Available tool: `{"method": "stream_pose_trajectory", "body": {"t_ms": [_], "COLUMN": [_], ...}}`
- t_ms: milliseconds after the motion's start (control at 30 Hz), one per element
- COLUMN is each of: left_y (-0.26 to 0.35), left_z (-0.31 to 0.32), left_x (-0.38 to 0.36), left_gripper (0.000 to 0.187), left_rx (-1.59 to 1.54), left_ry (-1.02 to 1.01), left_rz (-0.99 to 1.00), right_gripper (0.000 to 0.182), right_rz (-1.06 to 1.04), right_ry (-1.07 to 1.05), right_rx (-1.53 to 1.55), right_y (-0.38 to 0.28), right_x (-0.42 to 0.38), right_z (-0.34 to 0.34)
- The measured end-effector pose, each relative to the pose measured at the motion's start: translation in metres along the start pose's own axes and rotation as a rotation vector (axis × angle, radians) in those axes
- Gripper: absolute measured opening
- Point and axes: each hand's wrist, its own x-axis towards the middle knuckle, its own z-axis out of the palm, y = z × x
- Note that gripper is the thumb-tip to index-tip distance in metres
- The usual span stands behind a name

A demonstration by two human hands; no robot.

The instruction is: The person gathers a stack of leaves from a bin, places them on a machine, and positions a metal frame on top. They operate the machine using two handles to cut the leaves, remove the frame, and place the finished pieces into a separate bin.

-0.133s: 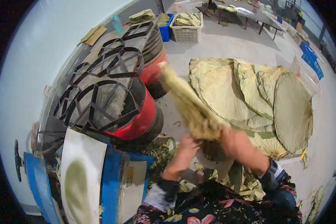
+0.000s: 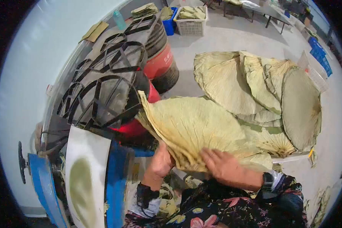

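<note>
A large dried lotus leaf [image 2: 197, 121], pale yellow-green with ribs fanning out from its gathered lower edge, lies spread in front of me. My left hand [image 2: 162, 161] is closed on the leaf's lower left edge, the thumb pointing up. On the gathered part near the bottom rests my right hand [image 2: 226, 170], its fingers stretched out over the surface; its thumb is hidden. Beyond the leaf, and partly covered by it, is a pile of similar dried leaves [image 2: 224, 83], overlapping, with a rounded one [image 2: 301, 108] on the right.
To the left stand red and black drums [image 2: 161, 62] beside black metal frames [image 2: 98, 95]. Nearer is a blue machine [image 2: 119, 182] with a white panel [image 2: 87, 171] stained green. Leaf scraps lie below my hands. A white crate [image 2: 192, 26] of leaves and blue crates [image 2: 320, 57] are farther off.
The leaf was a narrow, blurred, folded bundle held up between my hands; now it is opened into a broad fan. My left hand moved left, my right hand down and left.
</note>
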Motion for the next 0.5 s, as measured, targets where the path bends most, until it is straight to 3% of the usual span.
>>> {"method": "stream_pose_trajectory", "body": {"t_ms": [67,133,167,267,300,333,367,433,467,500], "left_y": [-0.006,-0.02,-0.028,-0.039,-0.038,-0.031,-0.02,0.005,0.017,0.027], "left_z": [0.001,-0.003,-0.005,0.0,0.005,0.007,0.017,0.045,0.056,0.057], "left_x": [-0.012,-0.024,-0.026,-0.028,-0.039,-0.054,-0.065,-0.088,-0.102,-0.117], "left_gripper": [0.062,0.045,0.045,0.035,0.035,0.038,0.041,0.047,0.057,0.067], "left_rx": [0.058,0.312,0.315,0.365,0.366,0.499,0.521,0.461,0.545,0.628], "left_ry": [0.087,0.412,0.415,0.558,0.545,0.452,0.451,0.549,0.557,0.565], "left_rz": [-0.006,-0.146,-0.147,0.036,0.024,0.129,0.204,0.316,0.446,0.58], "right_gripper": [0.056,0.056,0.056,0.053,0.05,0.048,0.048,0.043,0.04,0.04], "right_rz": [-0.067,-0.121,-0.121,-0.085,-0.123,-0.161,-0.146,-0.397,-0.494,-0.491], "right_ry": [-0.045,-0.074,-0.072,-0.039,0.098,0.234,0.233,0.304,0.193,0.2], "right_rx": [-0.032,-0.091,-0.088,-0.108,-0.061,-0.018,-0.031,0.137,0.319,0.308], "right_y": [-0.016,-0.031,-0.034,-0.037,-0.04,-0.043,-0.044,-0.046,-0.047,-0.054], "right_x": [-0.004,-0.01,-0.012,-0.015,-0.016,-0.017,-0.018,-0.015,-0.01,-0.006], "right_z": [0.021,0.046,0.049,0.048,0.042,0.034,0.025,0.01,0.015,0.019]}}
